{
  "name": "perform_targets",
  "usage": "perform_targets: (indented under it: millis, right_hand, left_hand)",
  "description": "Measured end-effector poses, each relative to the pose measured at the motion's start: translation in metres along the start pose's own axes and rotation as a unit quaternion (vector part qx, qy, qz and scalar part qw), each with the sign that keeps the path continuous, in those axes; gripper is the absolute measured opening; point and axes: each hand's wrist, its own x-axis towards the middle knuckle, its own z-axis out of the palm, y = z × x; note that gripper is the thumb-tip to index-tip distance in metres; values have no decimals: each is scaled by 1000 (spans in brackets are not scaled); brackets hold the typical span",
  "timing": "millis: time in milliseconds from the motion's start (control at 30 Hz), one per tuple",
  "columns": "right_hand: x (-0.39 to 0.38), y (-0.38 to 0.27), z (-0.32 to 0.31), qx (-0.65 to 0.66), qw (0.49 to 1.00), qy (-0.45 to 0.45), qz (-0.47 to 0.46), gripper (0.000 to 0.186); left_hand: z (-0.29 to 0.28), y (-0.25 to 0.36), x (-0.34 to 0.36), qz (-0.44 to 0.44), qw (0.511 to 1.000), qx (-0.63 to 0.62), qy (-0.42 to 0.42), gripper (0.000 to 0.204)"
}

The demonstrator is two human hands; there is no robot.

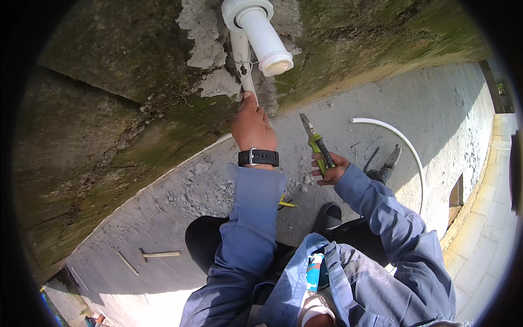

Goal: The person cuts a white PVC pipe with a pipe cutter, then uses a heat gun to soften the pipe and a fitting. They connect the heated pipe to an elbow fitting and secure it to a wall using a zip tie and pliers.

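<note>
My left hand (254,126), with a black watch strap at the wrist, is raised to the mossy wall. Its fingers are closed on the lower end of a narrow white pipe (239,52), where a thin pale wire runs alongside. Just above, a thicker white pipe stub (265,41) with a collar juts out of the wall. Lower and to the right, my right hand (334,169) grips pliers (317,146) by their green and black handles. The metal jaws point up toward the wall, apart from the pipe; whether they are closed is unclear.
Broken rubble (204,188) lies along the wall's foot. A curved white tube (400,133) and a dark power tool (385,166) rest on the concrete to the right. At lower left lies a hammer (163,254). A yellow item (287,204) is near my left sleeve.
</note>
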Motion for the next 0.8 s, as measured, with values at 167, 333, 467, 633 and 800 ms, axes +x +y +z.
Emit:
perform_targets:
  millis: [167,333,467,633,800]
  right_hand:
    - [-48,-68,34,-276,906,-30,-320,68]
    - [-41,-94,64,-349,800,76,-482,68]
    - [-39,-108,73,-379,760,83,-521,63]
    - [-36,-106,76,-352,782,77,-508,64]
    - [-36,-103,80,-325,815,84,-472,65]
  left_hand:
    - [-13,-6,9,25,997,71,-31,72]
    - [-2,-5,8,-10,999,32,-1,72]
    - [-14,-11,22,15,994,102,-23,69]
    - [-12,-11,20,5,996,90,-14,67]
    - [-7,-7,12,-4,998,67,1,65]
